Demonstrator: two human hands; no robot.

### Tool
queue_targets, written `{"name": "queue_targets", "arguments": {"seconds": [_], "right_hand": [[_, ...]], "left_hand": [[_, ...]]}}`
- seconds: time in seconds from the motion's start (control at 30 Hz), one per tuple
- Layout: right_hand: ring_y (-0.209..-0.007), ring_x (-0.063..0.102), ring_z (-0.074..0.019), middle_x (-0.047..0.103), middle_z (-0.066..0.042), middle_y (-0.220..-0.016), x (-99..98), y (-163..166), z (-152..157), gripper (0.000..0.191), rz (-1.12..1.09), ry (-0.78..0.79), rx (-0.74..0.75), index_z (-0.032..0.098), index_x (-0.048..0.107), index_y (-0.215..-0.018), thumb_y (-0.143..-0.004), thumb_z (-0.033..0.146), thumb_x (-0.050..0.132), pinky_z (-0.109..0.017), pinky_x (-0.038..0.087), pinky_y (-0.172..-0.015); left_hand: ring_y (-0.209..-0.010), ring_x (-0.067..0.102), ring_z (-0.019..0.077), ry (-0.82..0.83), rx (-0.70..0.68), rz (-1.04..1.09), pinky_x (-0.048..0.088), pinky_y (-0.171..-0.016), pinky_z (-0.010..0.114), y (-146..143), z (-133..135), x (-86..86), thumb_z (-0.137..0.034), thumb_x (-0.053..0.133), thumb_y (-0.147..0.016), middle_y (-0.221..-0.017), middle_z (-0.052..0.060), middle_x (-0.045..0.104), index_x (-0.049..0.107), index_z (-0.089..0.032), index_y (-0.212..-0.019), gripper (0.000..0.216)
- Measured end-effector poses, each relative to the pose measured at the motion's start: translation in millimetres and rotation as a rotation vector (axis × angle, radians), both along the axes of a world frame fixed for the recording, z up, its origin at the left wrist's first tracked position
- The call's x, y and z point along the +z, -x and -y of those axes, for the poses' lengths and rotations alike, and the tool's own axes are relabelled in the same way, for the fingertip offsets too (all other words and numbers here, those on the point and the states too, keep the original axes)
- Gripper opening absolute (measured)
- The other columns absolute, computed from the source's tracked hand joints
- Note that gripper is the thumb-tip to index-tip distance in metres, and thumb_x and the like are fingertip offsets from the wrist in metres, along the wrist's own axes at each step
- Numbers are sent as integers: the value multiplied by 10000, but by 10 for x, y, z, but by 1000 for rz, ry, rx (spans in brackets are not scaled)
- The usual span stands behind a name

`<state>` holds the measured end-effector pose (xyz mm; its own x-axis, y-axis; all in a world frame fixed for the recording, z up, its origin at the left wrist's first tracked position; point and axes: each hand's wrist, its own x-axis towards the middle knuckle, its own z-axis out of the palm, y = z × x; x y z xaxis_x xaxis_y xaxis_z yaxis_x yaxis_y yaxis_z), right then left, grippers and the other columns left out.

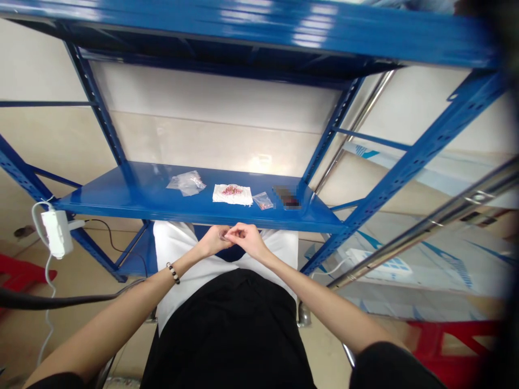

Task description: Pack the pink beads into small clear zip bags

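My left hand (213, 241) and my right hand (249, 241) meet above my lap, just in front of the shelf's edge. Both are closed, their fingertips pinching a small clear plastic bag (223, 236) mostly hidden by the fingers. On the blue shelf (182, 208) beyond them lies a white cloth or paper (219, 196) bearing a heap of small red and pink beads (232, 189). To its right is a small clear bag with a few reddish pieces (263, 201). Several flat clear plastic bags (187, 183) lie to the left.
A dark flat object, partly blurred out (287, 197), lies toward the shelf's right end. Blue uprights (377, 162) and an upper shelf (203, 21) frame the space. A white power strip (57, 233) hangs at left; a metal pole (425, 232) slants at right.
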<state>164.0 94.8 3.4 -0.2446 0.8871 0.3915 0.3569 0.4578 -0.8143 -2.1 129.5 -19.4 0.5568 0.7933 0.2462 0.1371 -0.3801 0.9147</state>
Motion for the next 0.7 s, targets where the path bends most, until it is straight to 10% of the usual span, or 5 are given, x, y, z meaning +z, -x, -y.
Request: {"name": "queue_targets", "arguments": {"seconds": [0.37,0.7], "right_hand": [[-603,475,-117,565,-4,-681,-12,-39,20,145,62,-38,41,190,755,-808,-800,329,712,-243,358,-558],[-785,598,-170,678,-60,-875,66,-105,-1,247,-17,-91,-25,207,747,-924,-911,366,558,-276,459,-700]], "left_hand": [[-549,542,109,64,-145,26,409,-528,205,22,66,45,-157,625,-704,-636,5,609,667,-114,-858,165],[-597,616,139,427,-183,235,481,-569,238,53,135,268,-468,680,-801,-698,65,645,608,-130,-854,350]]}}
